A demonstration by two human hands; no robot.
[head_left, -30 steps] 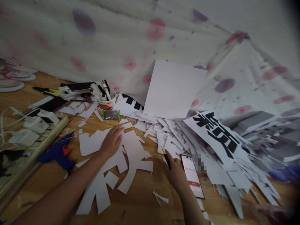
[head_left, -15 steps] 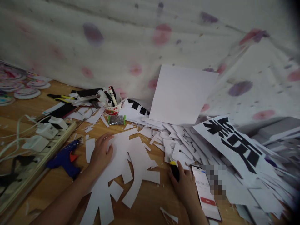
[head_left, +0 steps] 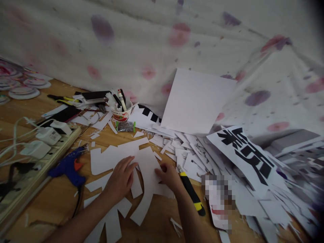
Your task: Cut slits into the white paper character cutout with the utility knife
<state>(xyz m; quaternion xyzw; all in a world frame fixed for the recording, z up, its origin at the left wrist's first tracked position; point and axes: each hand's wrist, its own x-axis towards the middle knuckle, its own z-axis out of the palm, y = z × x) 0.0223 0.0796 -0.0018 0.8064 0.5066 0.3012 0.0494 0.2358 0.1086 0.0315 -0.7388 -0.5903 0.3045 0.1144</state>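
A white cut-out of card or foam board, with strap-like arms and gaps, lies on the wooden table in front of me. My left hand rests on its left part, fingers stretched out and holding nothing. At the right edge of the cut-out, my right hand has its thumb and fingers bent in a pinch on the board. Just right of that wrist lies a black and yellow utility knife, untouched. Other white cut pieces lie under and around my left hand.
A blue glue gun and a loaded power strip stand left. Behind are a cup of pens and a small packet. Scraps, a printed sheet and a partly blurred phone fill the right.
My right hand has let go of the utility knife, now lying on the table, and moved left to the cut-out's edge. My left hand has shifted right and slightly nearer.
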